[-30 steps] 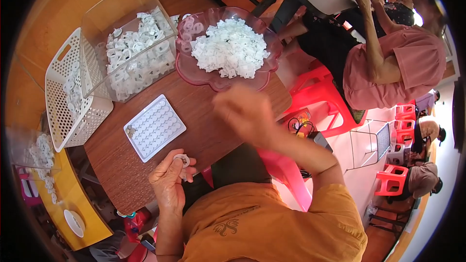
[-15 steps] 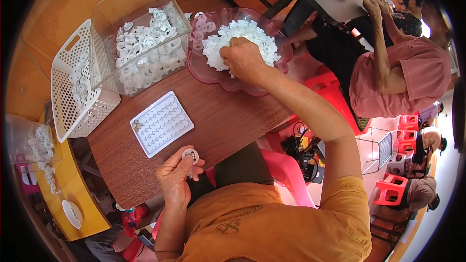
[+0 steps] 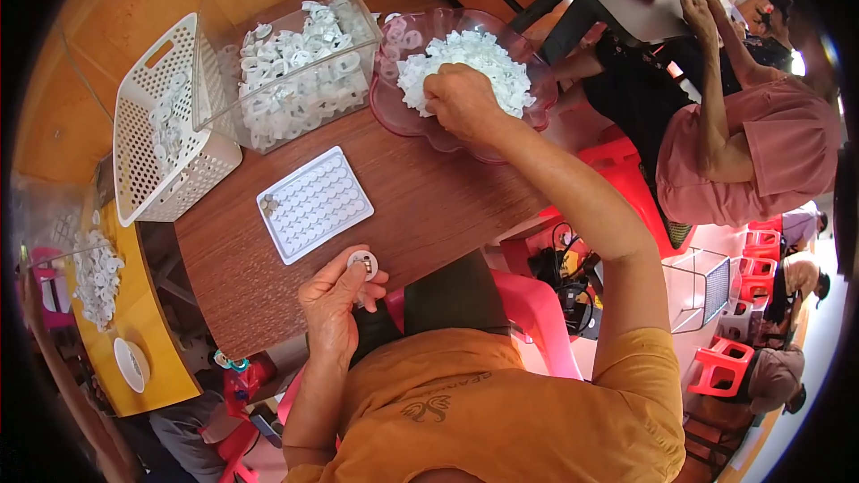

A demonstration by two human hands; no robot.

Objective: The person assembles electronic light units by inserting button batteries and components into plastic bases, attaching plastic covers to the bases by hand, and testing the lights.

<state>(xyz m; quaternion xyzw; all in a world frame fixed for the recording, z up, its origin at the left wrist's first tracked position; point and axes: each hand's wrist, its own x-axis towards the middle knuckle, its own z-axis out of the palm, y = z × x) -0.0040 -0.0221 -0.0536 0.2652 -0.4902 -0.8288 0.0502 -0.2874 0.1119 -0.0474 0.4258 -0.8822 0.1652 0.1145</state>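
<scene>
My left hand is closed, pinching a small round white plastic part with dark and metallic bits in it, over the table's near edge. My right hand reaches into a pink scalloped bowl at the far right. Its fingers are bent together at a heap of small white pieces; what lies between the fingertips is hidden. Between the hands and the bins lies a white tray with rows of round pockets. A few small greyish discs sit at its left corner.
A clear bin full of white ring-like parts and a white perforated basket stand at the table's left. Beyond them, a yellow surface bears more parts and a white bowl. A person in pink sits at the right.
The whole view has shifted, so the table's things sit further right and slightly higher. My right hand stays at the heap, my left keeps its part. Another person's arm appears at the left edge.
</scene>
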